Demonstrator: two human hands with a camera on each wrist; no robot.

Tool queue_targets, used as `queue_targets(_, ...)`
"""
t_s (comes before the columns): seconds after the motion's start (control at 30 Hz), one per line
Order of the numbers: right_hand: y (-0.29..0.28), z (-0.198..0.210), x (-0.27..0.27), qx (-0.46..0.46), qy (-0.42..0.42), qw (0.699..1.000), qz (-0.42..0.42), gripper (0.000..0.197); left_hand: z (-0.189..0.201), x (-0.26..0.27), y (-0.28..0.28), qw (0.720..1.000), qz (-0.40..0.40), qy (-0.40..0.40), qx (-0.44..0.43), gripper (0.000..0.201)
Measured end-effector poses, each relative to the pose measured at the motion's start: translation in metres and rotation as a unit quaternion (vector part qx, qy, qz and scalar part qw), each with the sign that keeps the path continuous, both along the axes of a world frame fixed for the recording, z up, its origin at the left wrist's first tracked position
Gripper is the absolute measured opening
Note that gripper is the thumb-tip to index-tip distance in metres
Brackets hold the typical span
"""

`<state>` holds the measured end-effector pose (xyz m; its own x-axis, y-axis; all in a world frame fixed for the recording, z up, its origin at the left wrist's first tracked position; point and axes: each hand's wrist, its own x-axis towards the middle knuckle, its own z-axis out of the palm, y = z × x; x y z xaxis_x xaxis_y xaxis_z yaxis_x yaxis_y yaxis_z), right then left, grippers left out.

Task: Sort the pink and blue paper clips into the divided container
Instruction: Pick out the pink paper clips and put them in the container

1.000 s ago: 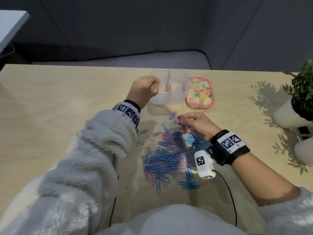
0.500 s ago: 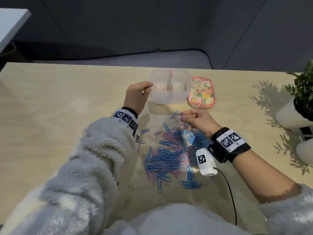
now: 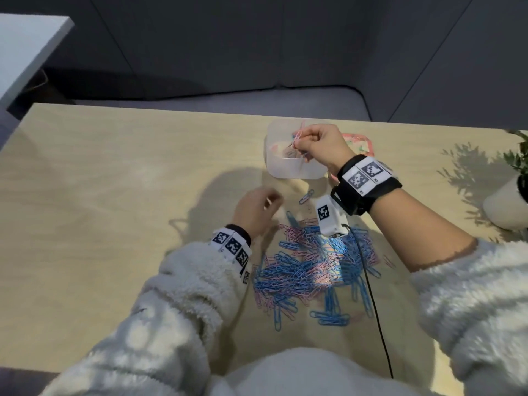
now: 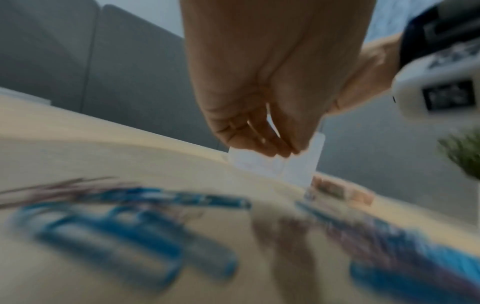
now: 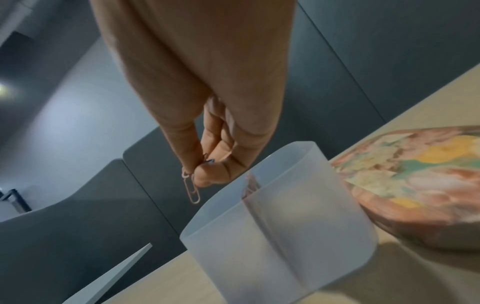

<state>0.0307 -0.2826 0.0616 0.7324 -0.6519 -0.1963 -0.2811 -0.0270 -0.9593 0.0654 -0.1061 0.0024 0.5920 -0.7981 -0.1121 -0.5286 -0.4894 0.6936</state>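
A mixed pile of pink and blue paper clips (image 3: pixel 311 267) lies on the wooden table in front of me. The translucent divided container (image 3: pixel 294 173) stands beyond it. My right hand (image 3: pixel 300 140) hovers above the container's left part and pinches linked pink paper clips (image 3: pixel 298 135), which dangle from the fingertips. The right wrist view shows these pink clips (image 5: pixel 192 191) hanging from my right hand (image 5: pixel 200 174) just over the rim of the container (image 5: pixel 272 226). My left hand (image 3: pixel 271 200) hangs low at the pile's far left edge, fingers loosely curled and holding nothing. The left wrist view is blurred.
A floral lid (image 5: pixel 415 185) lies right of the container. A potted plant in a white pot (image 3: pixel 505 204) stands at the table's right edge. A single blue clip (image 3: pixel 306 196) lies between pile and container. A cable (image 3: pixel 374 310) crosses the pile.
My right hand rose from the pile with pink clips and moved over the container. My left hand left the container's side and came back toward the pile.
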Motion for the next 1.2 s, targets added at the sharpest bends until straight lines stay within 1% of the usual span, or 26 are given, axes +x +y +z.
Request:
queue_targets(0.03,0.001,-0.001,0.002,-0.009,0.005,1.0,0.01,0.012,0.009,0.006,-0.008,0.996,0.049,0.027,-0.069,0.02)
queue_targets(0.1,0.002,-0.003,0.007,-0.033,0.013,0.999,0.026,0.012,0.028,0.02,-0.03,0.972,0.124,0.073,-0.185,0.023)
queue_targets(0.17,0.002,-0.005,0.011,-0.059,0.016,0.998,0.035,0.013,0.046,0.038,-0.051,0.951,0.162,0.117,-0.235,0.029)
queue_targets(0.2,0.001,-0.004,0.013,-0.068,0.019,0.997,0.036,0.013,0.051,0.047,-0.061,0.949,0.164,0.131,-0.233,0.032)
queue_targets(0.23,0.0,-0.004,0.015,-0.075,0.02,0.996,0.037,0.013,0.054,0.056,-0.068,0.955,0.154,0.133,-0.216,0.031)
queue_targets(0.27,-0.002,-0.003,0.016,-0.08,0.022,0.996,0.036,0.014,0.055,0.064,-0.075,0.963,0.138,0.128,-0.195,0.026)
queue_targets(0.33,-0.004,-0.002,0.018,-0.085,0.023,0.996,0.027,0.019,0.049,0.076,-0.082,0.97,0.119,0.141,-0.161,0.004)
queue_targets(0.43,-0.011,-0.008,0.018,-0.067,0.017,0.998,0.003,0.024,0.034,0.082,-0.084,0.956,0.148,0.197,-0.158,0.019)
queue_targets(0.5,-0.014,-0.013,0.017,-0.055,0.025,0.998,0.003,0.024,0.03,0.08,-0.083,0.949,0.161,0.211,-0.172,0.016)
queue_targets(0.67,-0.009,-0.009,0.018,-0.045,0.031,0.997,0.055,0.033,0.033,0.075,-0.084,0.948,0.128,0.21,-0.202,0.008)
queue_targets(0.8,-0.007,-0.009,0.019,-0.026,0.018,0.996,0.087,0.035,0.031,0.076,-0.083,0.957,0.123,0.173,-0.199,0.015)
queue_targets(0.93,-0.005,-0.011,0.02,-0.039,0.012,0.996,0.077,0.026,0.031,0.075,-0.081,0.954,0.13,0.179,-0.205,0.01)
queue_targets(1.03,-0.004,-0.009,0.021,-0.039,0.01,0.998,0.058,0.018,0.033,0.075,-0.079,0.955,0.129,0.162,-0.212,0.008)
queue_targets(1.07,-0.004,-0.007,0.021,-0.042,0.013,0.997,0.056,0.018,0.033,0.076,-0.078,0.956,0.127,0.161,-0.208,0.007)
queue_targets(1.17,-0.005,-0.005,0.02,-0.055,0.033,0.997,0.045,0.029,0.031,0.078,-0.075,0.961,0.125,0.169,-0.178,0.014)
queue_targets(1.2,-0.004,-0.005,0.02,-0.061,0.038,0.996,0.048,0.029,0.03,0.078,-0.072,0.962,0.127,0.171,-0.169,0.015)
